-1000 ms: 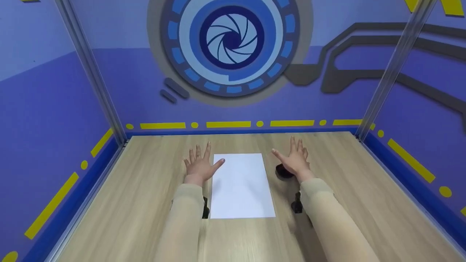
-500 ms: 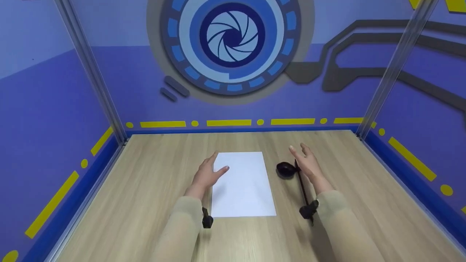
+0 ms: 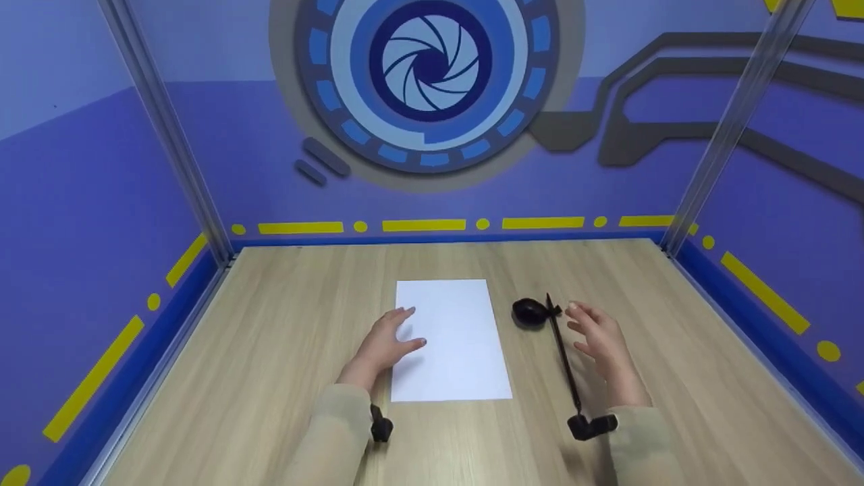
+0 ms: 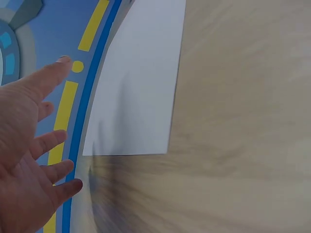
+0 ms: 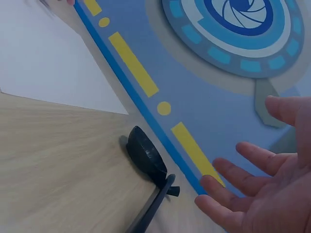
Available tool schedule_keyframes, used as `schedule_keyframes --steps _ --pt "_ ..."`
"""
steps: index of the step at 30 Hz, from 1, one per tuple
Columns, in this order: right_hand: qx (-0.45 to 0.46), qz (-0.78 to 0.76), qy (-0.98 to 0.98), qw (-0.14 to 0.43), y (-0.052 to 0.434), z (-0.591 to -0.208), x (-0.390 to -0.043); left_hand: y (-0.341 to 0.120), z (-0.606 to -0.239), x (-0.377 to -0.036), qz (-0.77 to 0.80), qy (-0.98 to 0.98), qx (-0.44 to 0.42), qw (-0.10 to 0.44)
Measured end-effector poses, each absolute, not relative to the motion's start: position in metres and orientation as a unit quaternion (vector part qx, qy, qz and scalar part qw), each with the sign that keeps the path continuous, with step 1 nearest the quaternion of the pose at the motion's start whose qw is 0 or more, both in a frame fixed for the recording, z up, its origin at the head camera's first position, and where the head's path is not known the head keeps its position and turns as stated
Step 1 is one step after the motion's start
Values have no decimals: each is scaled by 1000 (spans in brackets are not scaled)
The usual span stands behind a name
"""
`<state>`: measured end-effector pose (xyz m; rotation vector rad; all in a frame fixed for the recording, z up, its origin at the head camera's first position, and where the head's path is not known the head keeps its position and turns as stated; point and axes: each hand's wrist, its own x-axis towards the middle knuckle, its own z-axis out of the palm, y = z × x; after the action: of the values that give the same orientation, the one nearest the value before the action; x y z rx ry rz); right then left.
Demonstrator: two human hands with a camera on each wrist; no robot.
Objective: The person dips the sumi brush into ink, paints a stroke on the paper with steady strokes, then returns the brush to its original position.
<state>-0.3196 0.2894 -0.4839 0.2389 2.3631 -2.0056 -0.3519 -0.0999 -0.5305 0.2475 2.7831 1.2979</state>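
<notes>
Paper (image 3: 449, 344), white, rectangular, black dish (image 3: 529, 314), slim black rod (image 3: 565, 358), left hand (image 3: 383, 343), right hand (image 3: 604, 341), grip released

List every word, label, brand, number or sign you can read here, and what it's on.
No readable text in any view. The white sheet, black dish and black stick show no legible marks; the back wall carries only painted shapes, like yellow bars and a round emblem.

Booth (image 3: 81, 270): patterned walls (image 3: 229, 148), metal posts (image 3: 730, 128)

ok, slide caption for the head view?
Empty left hand near white sheet, empty right hand beside black rod and scoop.
</notes>
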Motion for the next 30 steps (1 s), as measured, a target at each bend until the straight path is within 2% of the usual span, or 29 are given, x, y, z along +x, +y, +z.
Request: schedule_keyframes --steps 10,18,25,30 --pt "101 -633 767 5 301 -507 -304 -98 -537 -348 386 917 80 54" --pt "120 -605 787 19 305 -520 -302 -98 -545 -345 360 927 84 58" --pt "121 -600 790 22 308 -523 -304 -94 -545 -345 318 940 122 40" --pt "115 -596 794 17 312 -524 -308 -92 -546 -346 319 937 131 55"
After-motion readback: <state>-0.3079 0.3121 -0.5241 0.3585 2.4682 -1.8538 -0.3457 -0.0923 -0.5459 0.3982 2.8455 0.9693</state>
